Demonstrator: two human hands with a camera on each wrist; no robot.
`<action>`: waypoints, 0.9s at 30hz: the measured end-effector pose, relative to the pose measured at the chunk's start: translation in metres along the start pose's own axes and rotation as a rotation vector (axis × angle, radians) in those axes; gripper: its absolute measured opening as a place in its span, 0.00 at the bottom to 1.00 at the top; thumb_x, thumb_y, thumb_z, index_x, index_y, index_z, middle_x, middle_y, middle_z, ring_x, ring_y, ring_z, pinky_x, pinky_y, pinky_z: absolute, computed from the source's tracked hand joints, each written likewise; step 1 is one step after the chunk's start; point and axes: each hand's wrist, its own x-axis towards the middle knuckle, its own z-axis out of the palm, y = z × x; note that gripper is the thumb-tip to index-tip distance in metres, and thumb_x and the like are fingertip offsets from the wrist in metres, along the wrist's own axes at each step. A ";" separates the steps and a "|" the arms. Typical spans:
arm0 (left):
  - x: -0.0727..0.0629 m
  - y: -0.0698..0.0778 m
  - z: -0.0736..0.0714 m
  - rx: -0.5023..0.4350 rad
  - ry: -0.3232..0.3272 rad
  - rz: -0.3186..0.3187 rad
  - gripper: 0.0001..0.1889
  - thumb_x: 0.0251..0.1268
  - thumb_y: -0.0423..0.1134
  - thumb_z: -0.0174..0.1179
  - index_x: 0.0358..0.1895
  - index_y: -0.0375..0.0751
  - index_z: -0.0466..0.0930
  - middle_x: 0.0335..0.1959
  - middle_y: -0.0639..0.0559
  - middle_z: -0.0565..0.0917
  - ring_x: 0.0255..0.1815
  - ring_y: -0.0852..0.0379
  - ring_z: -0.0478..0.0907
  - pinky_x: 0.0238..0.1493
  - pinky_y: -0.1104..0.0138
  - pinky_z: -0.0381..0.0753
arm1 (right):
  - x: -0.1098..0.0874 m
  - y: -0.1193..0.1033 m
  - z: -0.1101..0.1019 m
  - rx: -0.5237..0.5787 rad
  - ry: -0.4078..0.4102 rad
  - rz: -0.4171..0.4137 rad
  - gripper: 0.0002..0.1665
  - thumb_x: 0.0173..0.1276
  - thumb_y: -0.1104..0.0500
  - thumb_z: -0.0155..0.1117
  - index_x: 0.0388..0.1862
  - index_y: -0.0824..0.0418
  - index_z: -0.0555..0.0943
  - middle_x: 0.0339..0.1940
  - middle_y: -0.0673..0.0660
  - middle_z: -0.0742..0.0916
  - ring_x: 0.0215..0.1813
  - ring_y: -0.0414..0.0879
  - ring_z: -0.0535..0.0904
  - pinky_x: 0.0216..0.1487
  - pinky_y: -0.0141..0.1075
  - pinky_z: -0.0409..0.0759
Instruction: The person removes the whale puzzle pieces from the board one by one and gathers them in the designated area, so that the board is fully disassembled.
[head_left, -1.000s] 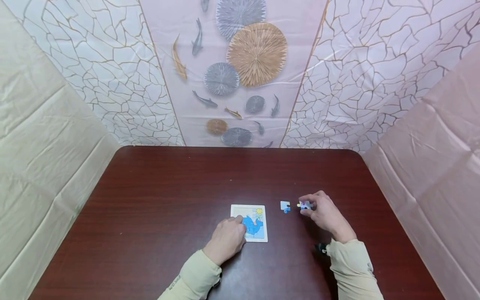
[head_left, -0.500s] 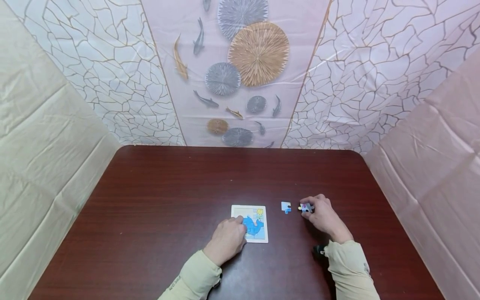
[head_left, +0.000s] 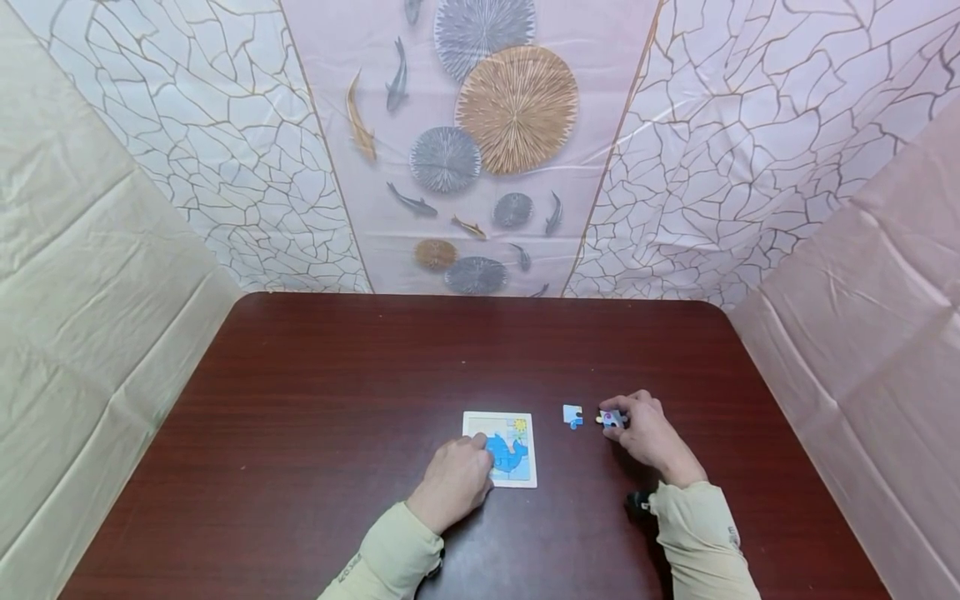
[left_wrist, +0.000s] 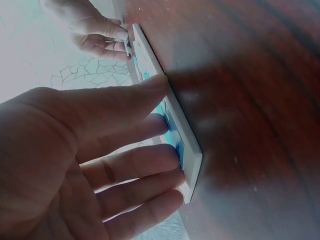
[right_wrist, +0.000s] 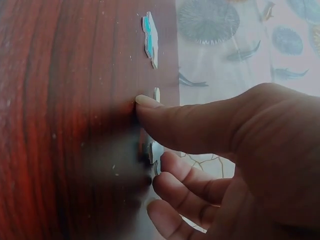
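A small white-framed jigsaw puzzle [head_left: 534,467] with a blue whale and a yellow sun lies on the table. My left hand [head_left: 453,473] rests on its left side. Seen from the left wrist, the thumb touches the frame's edge [left_wrist: 187,132] and the fingertips lie on the picture, the fingers only slightly bent. To the right, my right hand [head_left: 651,435] pinches a puzzle piece [head_left: 612,418] with a purple swirl between thumb and fingers, at the tabletop. In the right wrist view the thumb partly hides this piece [right_wrist: 156,151]. Another loose puzzle piece [head_left: 572,415], pale and blue, lies left of it.
The dark red-brown table [head_left: 337,375] meets a patterned cloth backdrop [head_left: 480,208] at its far edge. Pale cloth walls [head_left: 97,333] stand at both sides. A black object [head_left: 639,500] sits by the right cuff.
My right hand has shifted very slightly, and the piece in its fingers has tilted and turned a little. The left hand and the other loose piece stay put.
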 end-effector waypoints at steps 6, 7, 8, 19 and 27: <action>0.000 0.001 -0.002 0.008 -0.018 -0.011 0.10 0.45 0.42 0.71 0.17 0.47 0.78 0.26 0.54 0.75 0.23 0.54 0.74 0.23 0.64 0.72 | 0.000 0.002 0.002 0.003 0.021 -0.016 0.19 0.56 0.66 0.71 0.48 0.64 0.84 0.45 0.66 0.76 0.49 0.61 0.66 0.46 0.48 0.68; 0.000 0.001 -0.002 0.010 -0.020 -0.012 0.11 0.45 0.42 0.71 0.17 0.47 0.78 0.26 0.54 0.75 0.23 0.54 0.74 0.23 0.63 0.72 | 0.000 0.002 0.002 0.001 0.022 -0.015 0.19 0.56 0.66 0.71 0.48 0.64 0.84 0.45 0.66 0.76 0.49 0.61 0.66 0.46 0.49 0.68; 0.000 0.001 -0.002 0.010 -0.020 -0.013 0.11 0.45 0.42 0.71 0.17 0.47 0.78 0.26 0.54 0.75 0.23 0.54 0.75 0.23 0.63 0.72 | 0.000 0.002 0.002 0.002 0.023 -0.015 0.18 0.56 0.66 0.71 0.48 0.64 0.84 0.46 0.66 0.76 0.50 0.61 0.66 0.47 0.49 0.68; 0.000 0.001 -0.002 0.007 -0.002 -0.003 0.10 0.45 0.41 0.70 0.17 0.46 0.79 0.25 0.54 0.75 0.22 0.54 0.74 0.22 0.64 0.72 | 0.000 0.003 0.002 0.021 0.024 -0.002 0.20 0.56 0.65 0.72 0.49 0.64 0.83 0.45 0.65 0.75 0.49 0.60 0.65 0.46 0.48 0.68; 0.000 0.001 -0.002 0.009 0.001 -0.002 0.09 0.45 0.39 0.69 0.16 0.46 0.78 0.24 0.54 0.74 0.22 0.54 0.74 0.21 0.63 0.71 | 0.002 0.004 0.002 0.015 0.011 0.000 0.21 0.56 0.64 0.72 0.50 0.65 0.82 0.45 0.67 0.75 0.49 0.61 0.65 0.46 0.48 0.68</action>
